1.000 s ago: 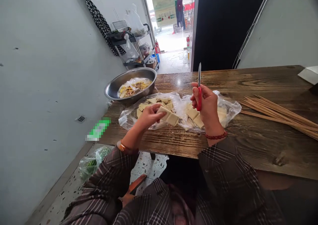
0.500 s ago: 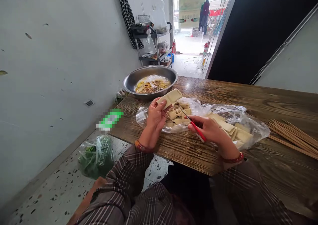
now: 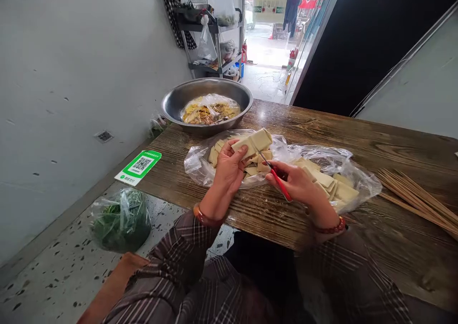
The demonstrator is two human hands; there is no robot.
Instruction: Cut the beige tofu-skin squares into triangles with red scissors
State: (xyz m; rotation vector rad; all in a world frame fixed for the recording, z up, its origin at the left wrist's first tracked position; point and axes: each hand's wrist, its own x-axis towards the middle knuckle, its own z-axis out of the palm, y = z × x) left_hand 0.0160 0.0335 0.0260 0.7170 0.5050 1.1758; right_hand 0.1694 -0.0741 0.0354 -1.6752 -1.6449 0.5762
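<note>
My left hand (image 3: 229, 170) is closed around one end of a folded, pale yellow tofu sheet (image 3: 261, 139), thumb on top, and holds it raised over the table. My right hand (image 3: 296, 183) grips red-handled scissors (image 3: 281, 184), whose blades reach the sheet near its middle. Beneath the hands, an opened clear plastic bag (image 3: 195, 164) bears many small cut tofu pieces (image 3: 215, 153), partly hidden by my left hand. Just beyond my right hand, larger folded sheets (image 3: 325, 180) lie on a second clear bag (image 3: 368, 186).
On the wooden table (image 3: 311, 123) stands a large steel bowl (image 3: 171, 105) of yellowish food under plastic. Wooden skewers (image 3: 418, 197) lie at the right. A green QR card (image 3: 139, 166) is at the left corner. Below it, a bag of greens (image 3: 121, 221) sits on the floor.
The scissor blades have come up against the tofu sheet, which my left hand still holds. The view has shifted, so the bowl and card appear further left.
</note>
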